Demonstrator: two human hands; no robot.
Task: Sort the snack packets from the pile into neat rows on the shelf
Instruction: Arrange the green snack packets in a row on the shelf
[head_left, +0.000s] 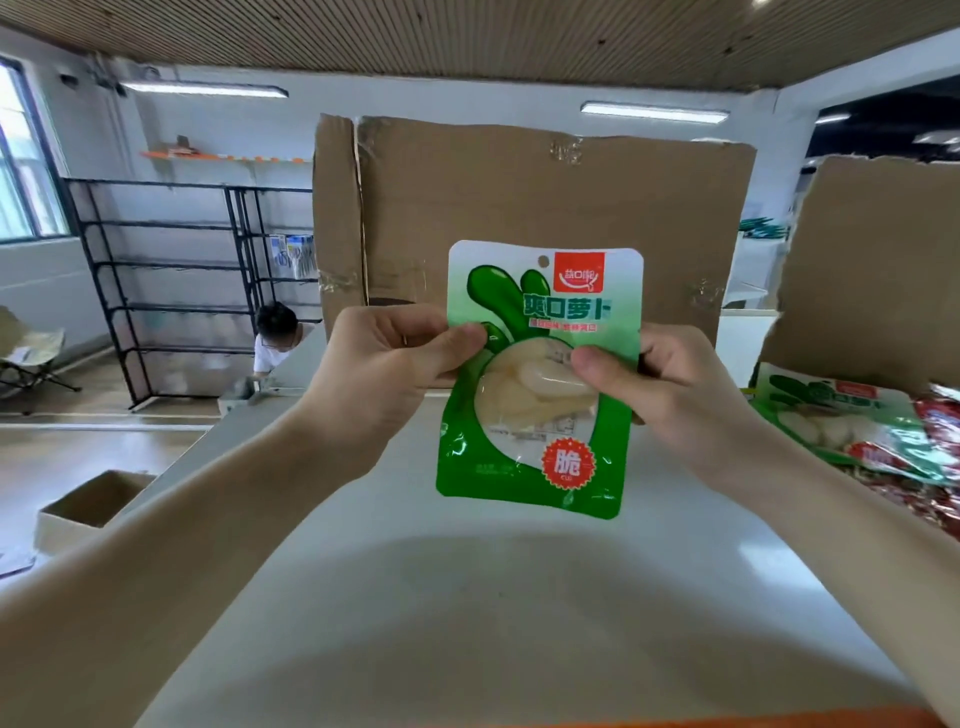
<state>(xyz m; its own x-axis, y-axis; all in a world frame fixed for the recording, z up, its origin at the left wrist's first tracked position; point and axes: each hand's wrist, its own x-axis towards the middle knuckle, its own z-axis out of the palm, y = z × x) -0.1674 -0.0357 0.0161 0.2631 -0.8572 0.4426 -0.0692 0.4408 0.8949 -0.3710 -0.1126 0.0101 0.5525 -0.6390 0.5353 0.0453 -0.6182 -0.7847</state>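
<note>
Both hands, left hand (384, 358) and right hand (660, 379), pinch upright green packet (540, 384) between them.

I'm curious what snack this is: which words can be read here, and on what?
"爽口萝卜": green letters on the green-and-white plastic snack packet.
"脆": red round seal low on it.
Too blurred: red logo at its top, pink line, small print.
Unreadable: pile of green and red packets at right.
</note>
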